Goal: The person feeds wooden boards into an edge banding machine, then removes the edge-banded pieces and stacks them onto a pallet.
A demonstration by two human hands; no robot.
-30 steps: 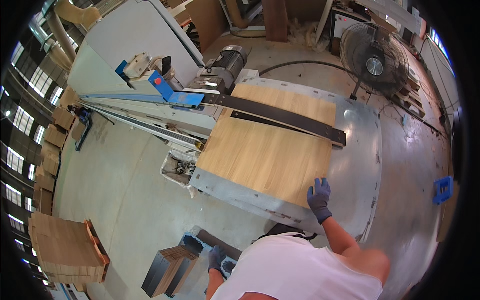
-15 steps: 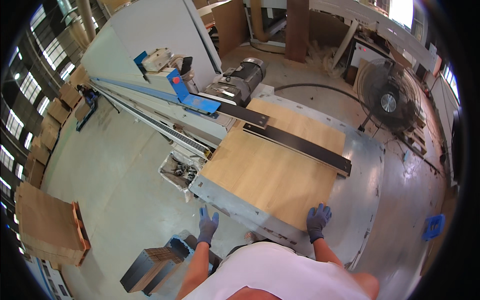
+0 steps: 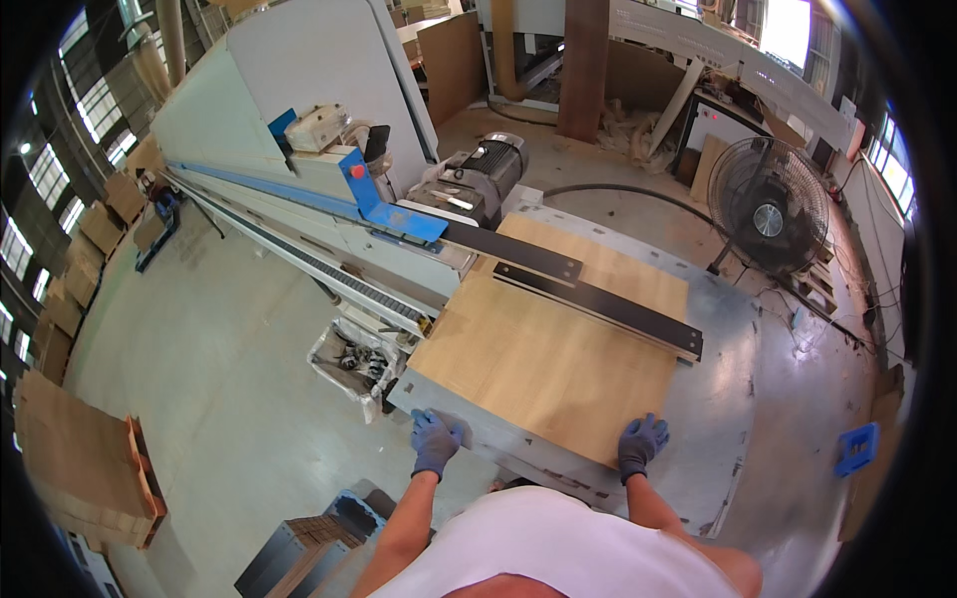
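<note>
My left hand (image 3: 436,440), in a blue-grey glove, rests at the near edge of the metal table (image 3: 478,427) with its fingers apart and nothing in them. My right hand (image 3: 643,445), gloved alike, lies at the near right corner of a wood-grain panel (image 3: 543,369), fingers extended and touching its edge. One dark strip (image 3: 513,251) juts out of the machine's blue end over the panel. A second dark strip (image 3: 608,314) lies on the panel just in front of it, light along its side, with holes near its ends.
A long machine (image 3: 299,214) with a red button runs off to the far left. Beside the table stands a lined bin (image 3: 349,359) with scrap. A dark board stack (image 3: 299,548) sits low at left. A floor fan (image 3: 768,204) and a hose (image 3: 628,189) lie beyond the table.
My left hand has moved up and right onto the table edge. The strip at the machine sticks out farther to the right. My right hand stays at the panel's corner.
</note>
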